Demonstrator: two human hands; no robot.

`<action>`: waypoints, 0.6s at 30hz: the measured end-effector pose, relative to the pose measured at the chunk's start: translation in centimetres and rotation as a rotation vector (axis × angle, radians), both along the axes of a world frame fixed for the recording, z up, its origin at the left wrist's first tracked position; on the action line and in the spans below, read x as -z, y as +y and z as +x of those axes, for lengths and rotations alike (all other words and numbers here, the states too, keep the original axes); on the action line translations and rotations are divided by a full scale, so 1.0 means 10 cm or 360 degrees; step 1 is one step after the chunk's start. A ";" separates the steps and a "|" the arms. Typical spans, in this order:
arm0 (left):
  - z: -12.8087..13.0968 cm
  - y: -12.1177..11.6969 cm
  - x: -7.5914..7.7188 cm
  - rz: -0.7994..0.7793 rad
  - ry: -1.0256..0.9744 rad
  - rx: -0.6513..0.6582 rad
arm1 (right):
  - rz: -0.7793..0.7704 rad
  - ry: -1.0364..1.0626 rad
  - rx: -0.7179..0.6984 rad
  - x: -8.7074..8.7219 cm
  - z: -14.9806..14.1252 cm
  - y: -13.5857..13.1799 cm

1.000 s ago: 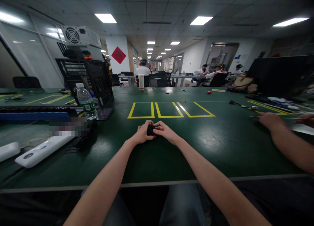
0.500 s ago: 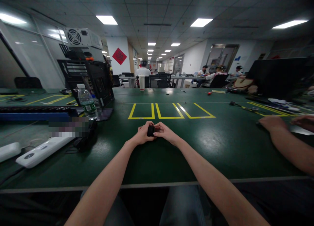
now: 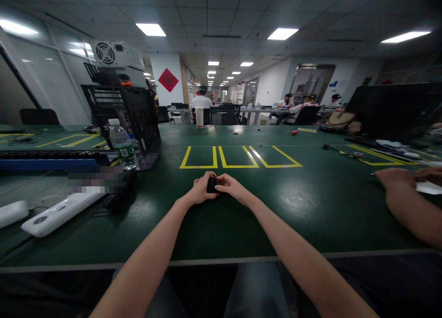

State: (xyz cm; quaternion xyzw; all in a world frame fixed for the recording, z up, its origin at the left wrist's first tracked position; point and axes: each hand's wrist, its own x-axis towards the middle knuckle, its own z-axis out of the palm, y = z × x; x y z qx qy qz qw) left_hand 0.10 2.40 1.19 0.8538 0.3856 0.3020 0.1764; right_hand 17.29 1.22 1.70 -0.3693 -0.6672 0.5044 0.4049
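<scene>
The small black object (image 3: 212,185) can be judged light, since it is small enough to be mostly enclosed by fingers, and probably stiff, as no sag or dent is seen in it; whether its surface is slick or grippy cannot be told. Nothing plainly fragile is shown, though small parts could be hidden, so a moderate, even squeeze would seem safer than a hard pinch. It is best taken by its opposite sides, with the thumb on the near side and the fingers on the far side, as is done by the left hand (image 3: 200,189), which is curled around its left part. Its right side is gripped by the closed-in thumb and fingertips of the right hand (image 3: 232,188), by which it could be steadied or turned. The object is held between both hands, just above or on the green counter (image 3: 221,230); which of the two cannot be made out. It lies on the near side of the yellow tape outlines (image 3: 238,165), apart from them, and well to the right of the plastic bottle (image 3: 123,147). In looks it is dark all over, compact and blocky, with softly rounded edges; finer detail is lost in shadow and behind the fingers.
</scene>
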 end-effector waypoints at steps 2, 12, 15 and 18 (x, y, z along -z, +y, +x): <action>0.00 -0.01 -0.01 -0.0002 0.0000 0.0001 | 0.0018 0.0014 -0.0041 -0.04 0.01 -0.04; 0.00 -0.01 -0.02 -0.0039 0.0006 -0.0019 | -0.0016 -0.0003 0.0002 0.01 0.01 0.02; 0.00 -0.02 -0.03 -0.0040 0.0010 -0.0024 | -0.0022 0.0024 -0.0064 0.00 0.02 0.00; 0.00 -0.01 -0.03 -0.0036 0.0012 -0.0027 | -0.0022 0.0058 -0.0115 -0.02 0.02 -0.02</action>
